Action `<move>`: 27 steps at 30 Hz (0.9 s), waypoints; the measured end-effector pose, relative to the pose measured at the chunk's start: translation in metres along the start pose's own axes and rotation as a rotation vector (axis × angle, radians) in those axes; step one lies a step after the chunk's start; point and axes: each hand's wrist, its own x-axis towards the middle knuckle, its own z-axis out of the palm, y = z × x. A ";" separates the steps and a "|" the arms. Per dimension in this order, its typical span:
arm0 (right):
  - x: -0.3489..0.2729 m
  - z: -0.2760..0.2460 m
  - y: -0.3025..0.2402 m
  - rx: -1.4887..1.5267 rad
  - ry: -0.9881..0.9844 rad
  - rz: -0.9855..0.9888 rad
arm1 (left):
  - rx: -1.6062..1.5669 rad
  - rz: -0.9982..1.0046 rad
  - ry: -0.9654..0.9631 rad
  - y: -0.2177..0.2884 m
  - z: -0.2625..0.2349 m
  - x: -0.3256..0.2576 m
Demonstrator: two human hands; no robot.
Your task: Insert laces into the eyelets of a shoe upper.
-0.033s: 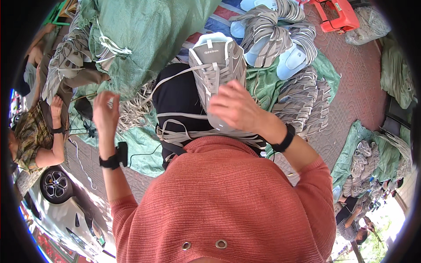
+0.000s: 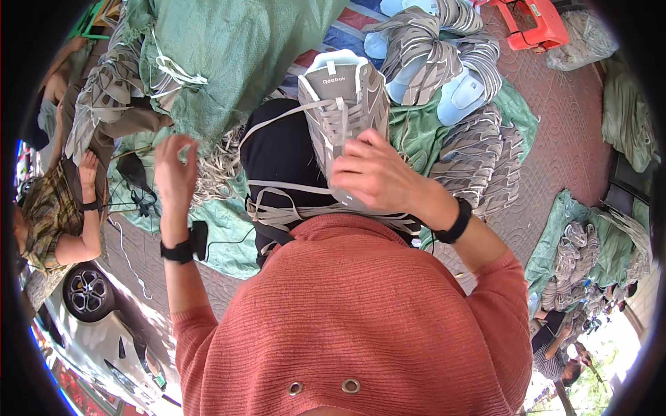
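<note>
A grey sneaker (image 2: 347,90) with a pale blue lining rests on my lap, its opening away from me. One pale shoelace (image 2: 277,120) loops from its upper eyelets over my dark trouser leg. Another strand runs down the tongue to my right hand (image 2: 374,173), which is pinched over the toe end; its fingertips partly hide the lace. To the left, clear of the shoe, my left hand (image 2: 175,170) is raised with thumb and forefinger curled together; anything between them is too small to see. More loose laces (image 2: 288,208) lie across my lap.
Bundled grey shoe uppers (image 2: 423,59) with blue insoles and stacked uppers (image 2: 472,159) sit to the right. A green sack (image 2: 229,62) stands ahead-left, near a lace pile (image 2: 215,173). A red plastic stool (image 2: 531,24) is far right; a co-worker (image 2: 59,215) sits left, near a parked car (image 2: 104,347).
My left hand has shifted slightly up and to the right, with its thumb and forefinger curl more visible. My right hand stays at the toe end with a small finger shift.
</note>
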 end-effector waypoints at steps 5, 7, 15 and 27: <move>0.024 -0.036 0.031 0.349 0.070 0.211 | -0.376 0.324 0.076 0.097 0.041 0.056; 0.033 -0.038 0.061 0.334 0.190 0.335 | -0.464 0.477 0.085 0.132 0.055 0.078; 0.037 -0.044 0.098 -0.212 -0.078 0.174 | -0.334 0.403 -0.116 0.174 0.096 0.077; 0.008 -0.047 0.091 0.037 -0.018 0.412 | -0.228 0.512 -0.304 0.185 0.093 0.089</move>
